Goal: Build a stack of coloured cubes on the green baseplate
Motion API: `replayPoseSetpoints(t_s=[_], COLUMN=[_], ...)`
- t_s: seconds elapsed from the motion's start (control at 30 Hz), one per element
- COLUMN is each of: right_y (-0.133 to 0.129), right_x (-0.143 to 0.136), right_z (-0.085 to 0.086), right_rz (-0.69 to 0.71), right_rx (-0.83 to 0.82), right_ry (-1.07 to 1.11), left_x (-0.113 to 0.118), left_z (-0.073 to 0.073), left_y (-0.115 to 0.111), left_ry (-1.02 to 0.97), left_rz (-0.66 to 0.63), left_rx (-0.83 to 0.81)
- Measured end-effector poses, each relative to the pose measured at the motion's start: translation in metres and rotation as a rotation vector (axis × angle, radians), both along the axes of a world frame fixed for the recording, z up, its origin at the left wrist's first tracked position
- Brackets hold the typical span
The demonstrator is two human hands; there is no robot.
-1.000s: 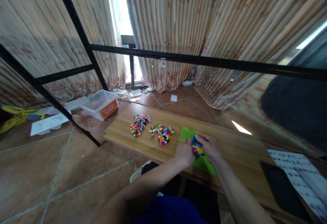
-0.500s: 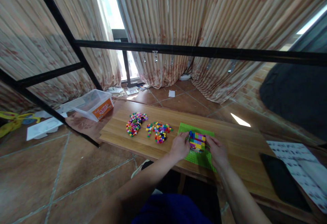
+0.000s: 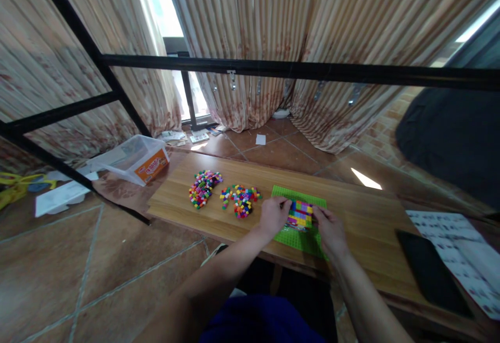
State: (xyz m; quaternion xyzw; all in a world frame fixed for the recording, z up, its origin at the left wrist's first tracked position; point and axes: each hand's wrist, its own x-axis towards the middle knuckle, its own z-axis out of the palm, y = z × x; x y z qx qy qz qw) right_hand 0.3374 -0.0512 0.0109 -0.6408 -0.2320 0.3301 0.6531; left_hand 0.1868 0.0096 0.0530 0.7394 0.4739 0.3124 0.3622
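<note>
A block build of many colours (image 3: 300, 215) sits over the green studded baseplate (image 3: 291, 239), near the front edge of the wooden table. My left hand (image 3: 274, 212) is at its left side, thumb and fingers closed near its upper left corner. On the opposite side, my right hand (image 3: 330, 225) has its fingertips against the build's right edge. Both hands appear to grip the build between them. To the left lie two loose heaps of small coloured blocks, a nearer one (image 3: 242, 202) and a farther one (image 3: 203, 189).
The wooden table (image 3: 367, 228) carries a dark flat tablet-like object (image 3: 429, 270) and a printed sheet (image 3: 449, 244) at the right. A clear plastic box (image 3: 136, 158) with an orange label stands at the left. Black metal bars (image 3: 265, 66) cross in front of the curtains.
The view has shifted slightly. My fingers have moved a little at the top edges of the build, which looks tilted differently, with its flat coloured face more visible.
</note>
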Motion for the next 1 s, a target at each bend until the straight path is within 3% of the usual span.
replayPoseSetpoints(t_s=[0.1,0.23,0.43,0.77,1.0], right_y=[0.000,-0.001,-0.005,-0.013,-0.021], right_x=[-0.001,-0.001,0.001,0.010,0.016], right_z=[0.000,-0.001,-0.004,-0.012,-0.022], right_rz=[-0.010,-0.025,-0.048,-0.085,-0.086], right_rx=[0.004,0.010,0.011,-0.026,-0.041], right_ry=[0.001,0.016,0.044,0.033,-0.051], left_x=[-0.002,-0.003,-0.004,0.000,-0.008], left_z=[-0.004,-0.008,-0.004,-0.002,-0.003], left_y=[0.000,0.002,0.003,0.016,0.021], left_ry=[-0.133,-0.440,-0.657,-0.418,-0.217], left_rz=[0.032,0.096,0.090,-0.003,-0.141], left_rx=[-0.156,-0.529,-0.700,-0.617,-0.256])
